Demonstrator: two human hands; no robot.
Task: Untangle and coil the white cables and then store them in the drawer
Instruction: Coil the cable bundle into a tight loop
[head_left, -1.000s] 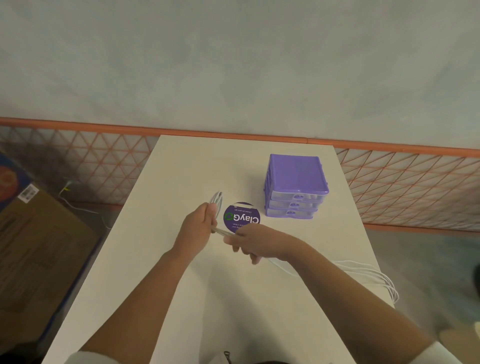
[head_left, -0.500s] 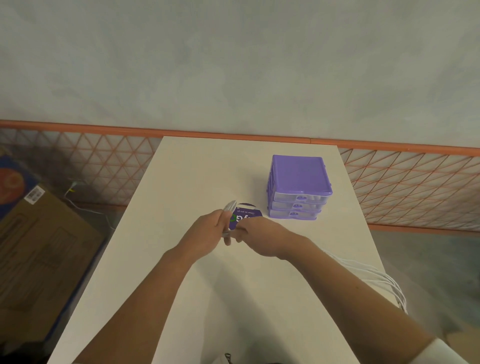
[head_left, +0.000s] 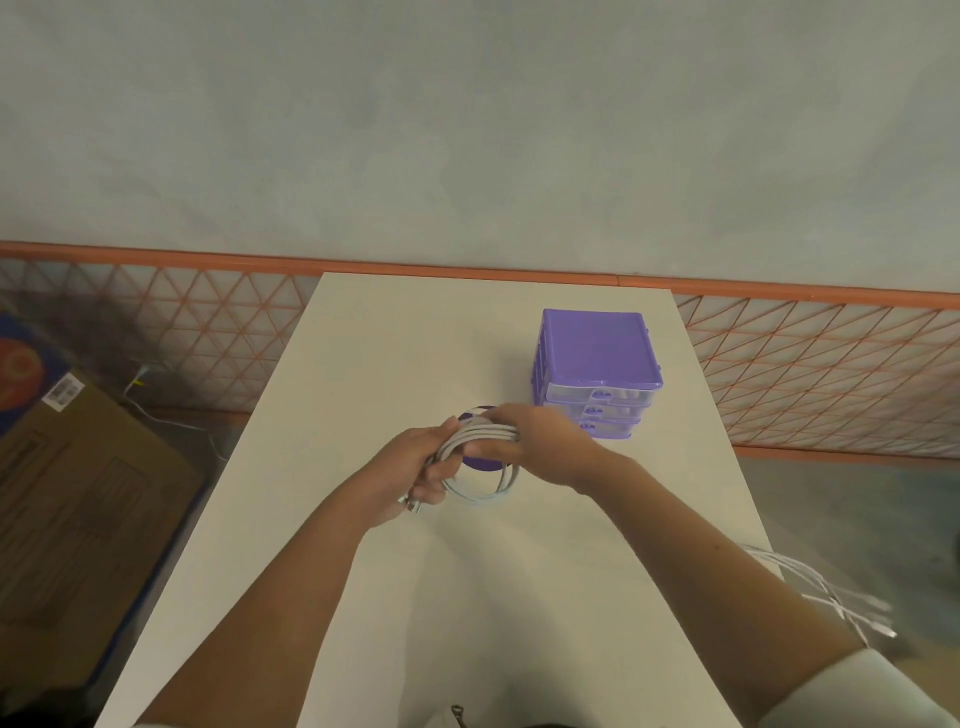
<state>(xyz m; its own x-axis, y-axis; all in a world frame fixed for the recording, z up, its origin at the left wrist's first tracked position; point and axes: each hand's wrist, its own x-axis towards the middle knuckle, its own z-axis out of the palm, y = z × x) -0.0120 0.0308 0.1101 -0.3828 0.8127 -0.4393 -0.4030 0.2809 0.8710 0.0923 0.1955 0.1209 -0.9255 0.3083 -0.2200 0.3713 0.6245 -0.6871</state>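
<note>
Both hands, left hand (head_left: 415, 467) and right hand (head_left: 540, 441), grip the coiled white cable (head_left: 480, 441) above the white desk (head_left: 395, 353). Any slackened grip risks the loops springing apart; the purple plastic drawer unit (head_left: 597, 371) stands closed, and the loose white cables (head_left: 831, 597) overhanging the desk edge may slide off.

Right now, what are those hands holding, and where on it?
A coiled white cable: left hand grips the coil's left side, right hand its right.
</note>
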